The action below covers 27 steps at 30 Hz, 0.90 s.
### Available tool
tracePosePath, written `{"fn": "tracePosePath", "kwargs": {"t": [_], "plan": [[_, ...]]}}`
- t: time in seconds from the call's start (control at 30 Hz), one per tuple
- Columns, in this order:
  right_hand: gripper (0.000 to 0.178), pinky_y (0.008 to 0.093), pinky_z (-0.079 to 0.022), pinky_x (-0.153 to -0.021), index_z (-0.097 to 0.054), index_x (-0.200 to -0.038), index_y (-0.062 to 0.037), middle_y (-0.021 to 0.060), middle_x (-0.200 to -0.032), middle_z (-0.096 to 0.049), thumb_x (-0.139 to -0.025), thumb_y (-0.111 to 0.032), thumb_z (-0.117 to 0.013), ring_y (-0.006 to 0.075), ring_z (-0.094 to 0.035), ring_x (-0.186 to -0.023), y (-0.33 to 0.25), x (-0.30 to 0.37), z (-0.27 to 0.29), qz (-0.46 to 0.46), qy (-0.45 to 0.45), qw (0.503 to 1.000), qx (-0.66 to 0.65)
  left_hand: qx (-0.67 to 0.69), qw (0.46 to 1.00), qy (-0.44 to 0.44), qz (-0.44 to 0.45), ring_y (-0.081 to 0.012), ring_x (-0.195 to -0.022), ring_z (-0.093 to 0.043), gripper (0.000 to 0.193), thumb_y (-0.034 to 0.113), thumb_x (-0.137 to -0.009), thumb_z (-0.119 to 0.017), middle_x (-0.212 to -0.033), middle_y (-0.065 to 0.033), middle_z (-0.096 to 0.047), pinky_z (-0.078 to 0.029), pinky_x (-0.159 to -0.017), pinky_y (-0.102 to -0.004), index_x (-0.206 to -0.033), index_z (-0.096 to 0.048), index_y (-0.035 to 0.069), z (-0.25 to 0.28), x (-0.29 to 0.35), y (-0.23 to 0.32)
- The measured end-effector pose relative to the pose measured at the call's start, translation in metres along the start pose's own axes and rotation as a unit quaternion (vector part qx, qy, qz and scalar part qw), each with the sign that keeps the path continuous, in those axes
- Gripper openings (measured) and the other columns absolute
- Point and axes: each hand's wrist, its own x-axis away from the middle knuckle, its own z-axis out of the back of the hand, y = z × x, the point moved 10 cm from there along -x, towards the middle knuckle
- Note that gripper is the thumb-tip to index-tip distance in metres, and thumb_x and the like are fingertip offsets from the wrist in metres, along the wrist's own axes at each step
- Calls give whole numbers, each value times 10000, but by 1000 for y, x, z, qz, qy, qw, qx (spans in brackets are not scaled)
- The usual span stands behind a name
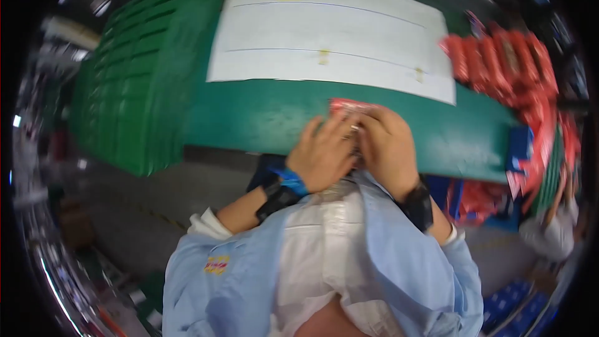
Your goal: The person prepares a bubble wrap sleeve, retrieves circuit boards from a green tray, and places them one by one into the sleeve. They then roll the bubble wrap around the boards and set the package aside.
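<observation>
My left hand (321, 155) and my right hand (388, 148) meet at the near edge of the green tabletop (268, 112). Between them is a small red plastic packet (349, 105), its far end showing beyond the fingers. The fingers of both hands are bent over it and cover most of it. Something small and shiny shows between the hands near the packet, too blurred to name. Beyond the hands, a large white sheet (374, 37) with ruled lines and yellow marks lies flat on the tabletop.
A green plastic crate (146, 81) stands at the left. Several red plastic packs (499, 62) are piled at the far right, with red film hanging down beside a blue box (519, 148). Another person (552, 231) is at the right rim.
</observation>
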Motion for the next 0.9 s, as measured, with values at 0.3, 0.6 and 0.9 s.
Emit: {"fn": "tracePosePath", "kwargs": {"t": [0.3,0.6,0.9], "plan": [[329,452,-431,-920,-593,-1152,-4,189,-1146,-583,-825,-46,-595,374,-554,-1065,-17,12,-7,8,23,994,111,77,997,22,-3,-278,-1309,-433,370,310,-843,-671,-1383,-117,-502,-363,-1036,-473,-1137,-635,87,26,12,-5],[319,453,-418,-947,-586,-1165,14,206,-1184,-565,-849,-30,-570,387,-539,-1098,-1,14,-9,-28,36,993,105,42,930,291,221,-245,-935,-632,201,136,-870,-640,-999,-106,-655,-505,-824,-344,-1051,-671,56,263,112,-134],[313,454,-411,-948,-588,-1141,26,201,-1161,-568,-832,-13,-572,383,-536,-1096,1,16,-11,-19,55,996,68,-225,831,128,493,-291,-1014,-617,221,226,-877,-663,-1123,-111,-637,-498,-870,-388,-1084,-692,156,399,344,-393]]}}
